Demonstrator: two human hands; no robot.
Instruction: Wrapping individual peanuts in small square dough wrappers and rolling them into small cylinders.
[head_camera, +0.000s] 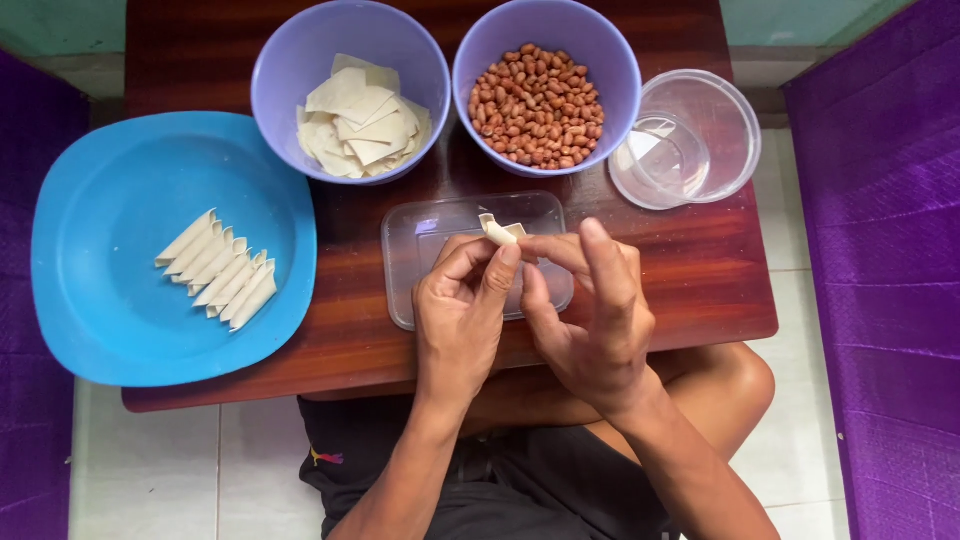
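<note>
Bare worktop (700, 260) shows along the right edge, below the clear round container (690, 140), and in a narrow strip between the blue plate (120, 330) and the clear rectangular tray (420, 250). The far edge is blocked by two purple bowls standing side by side, the bowl of wrappers (350, 90) and the bowl of peanuts (545, 85), nearly touching. The plate overhangs the left edge; rolled pieces (220, 270) cover its right part, the rest is open. Both hands hover over the tray.
</note>
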